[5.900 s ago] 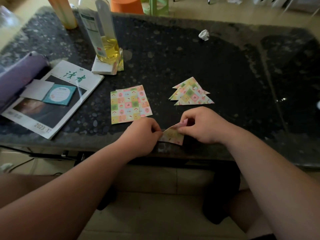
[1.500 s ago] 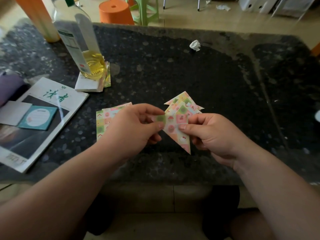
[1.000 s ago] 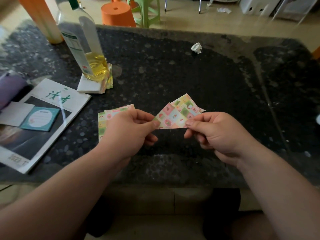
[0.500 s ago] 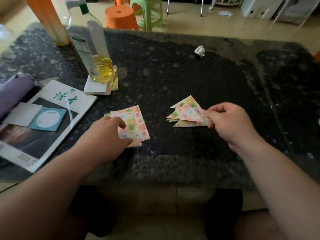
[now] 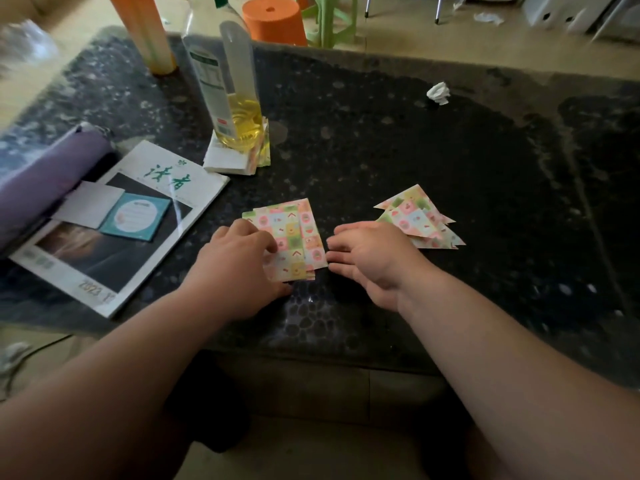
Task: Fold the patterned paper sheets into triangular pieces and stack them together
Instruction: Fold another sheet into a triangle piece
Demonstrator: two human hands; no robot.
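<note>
A small pile of flat patterned paper sheets [image 5: 294, 233] lies on the dark table [image 5: 398, 161] near its front edge. My left hand [image 5: 239, 268] rests on the pile's left and lower part, fingers loosely bent over the sheets. My right hand [image 5: 370, 258] is just to the right of the pile, its fingertips at the pile's right edge and holding nothing. A stack of folded triangular pieces [image 5: 415, 220] lies fanned out on the table behind and to the right of my right hand, partly hidden by it.
A magazine [image 5: 138, 216] with cards on it and a purple pouch [image 5: 41, 174] lie at the left. An oil bottle [image 5: 228, 91] stands on a paper pad behind the sheets. An orange cylinder [image 5: 145, 32] is at the back left, a crumpled paper ball [image 5: 438, 93] at the back right.
My right hand let go of the folded triangle on the stack and moved left to the edge of the flat sheets. My left hand stayed on the sheets.
</note>
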